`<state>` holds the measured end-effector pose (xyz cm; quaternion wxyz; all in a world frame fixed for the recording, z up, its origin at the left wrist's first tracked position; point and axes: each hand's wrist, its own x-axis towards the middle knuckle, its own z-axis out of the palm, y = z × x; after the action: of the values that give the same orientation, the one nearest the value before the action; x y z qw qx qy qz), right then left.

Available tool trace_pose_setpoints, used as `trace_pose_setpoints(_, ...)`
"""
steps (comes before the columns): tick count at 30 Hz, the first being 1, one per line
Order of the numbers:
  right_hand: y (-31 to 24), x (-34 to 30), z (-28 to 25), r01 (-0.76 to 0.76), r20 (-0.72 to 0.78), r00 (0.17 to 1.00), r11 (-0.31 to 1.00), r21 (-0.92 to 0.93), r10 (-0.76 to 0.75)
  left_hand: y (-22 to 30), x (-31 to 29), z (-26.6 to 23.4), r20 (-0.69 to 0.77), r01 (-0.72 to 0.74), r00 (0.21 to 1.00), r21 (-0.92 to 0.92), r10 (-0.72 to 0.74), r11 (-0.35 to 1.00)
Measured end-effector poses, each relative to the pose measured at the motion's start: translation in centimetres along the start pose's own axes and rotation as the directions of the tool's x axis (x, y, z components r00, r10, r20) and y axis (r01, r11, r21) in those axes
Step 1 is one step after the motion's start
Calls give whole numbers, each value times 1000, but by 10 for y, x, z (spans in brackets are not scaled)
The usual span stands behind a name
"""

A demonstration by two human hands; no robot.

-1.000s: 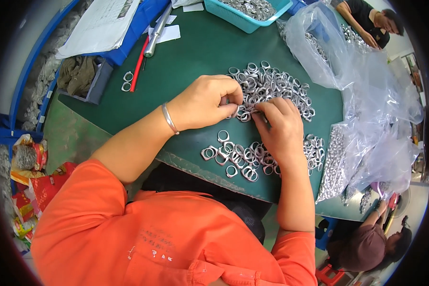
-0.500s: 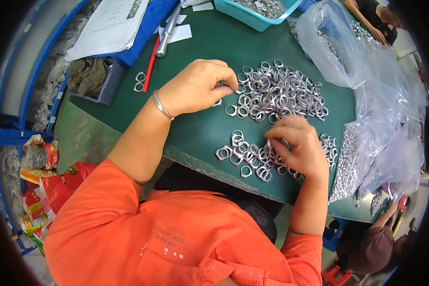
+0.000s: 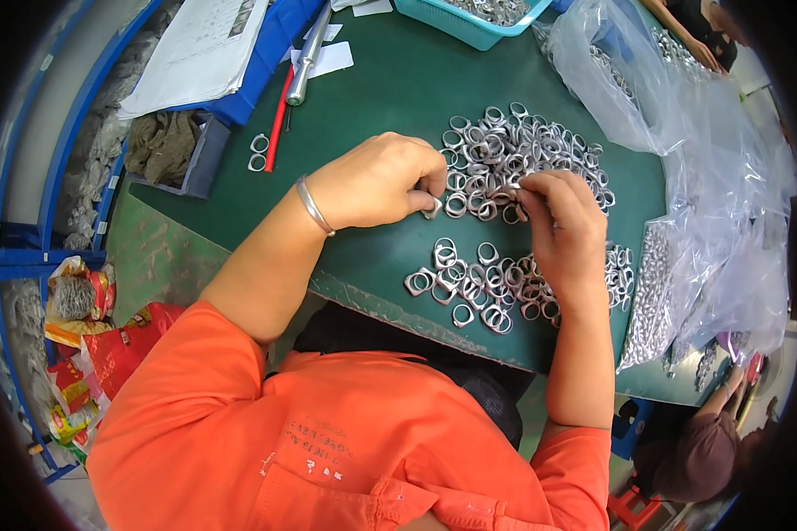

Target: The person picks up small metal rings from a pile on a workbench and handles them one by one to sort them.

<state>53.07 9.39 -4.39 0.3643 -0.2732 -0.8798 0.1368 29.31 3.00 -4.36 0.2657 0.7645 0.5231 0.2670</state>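
I see green desk (image 3: 381,80) | far pile of metal rings (image 3: 522,150), near pile (image 3: 496,283) beside my right wrist | clear bags (image 3: 717,195) right | left hand (image 3: 376,181) curled, pinching one ring (image 3: 432,209) | right hand (image 3: 562,217) closed, fingertips on far pile's near edge

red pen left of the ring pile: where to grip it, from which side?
Grip the red pen mid-shaft, from above, fingers across its narrow width. It lies flat on the green mat, with the metal tube close on its right at the far end, so stay nearer the two loose rings.
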Motion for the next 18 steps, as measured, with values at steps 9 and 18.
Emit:
trace_pose_setpoints(9, -10, -7, -3, 103, 289, 950, 993, 60, -116, 1, -1, -1, 212, -211, 941, -245, 265, 946)
trace_pose_setpoints(18, -5, -12, 6, 141, 191, 975, 981, -134, -114, 7, 0, 16, -104, -104, 989, 31, 107, 994)
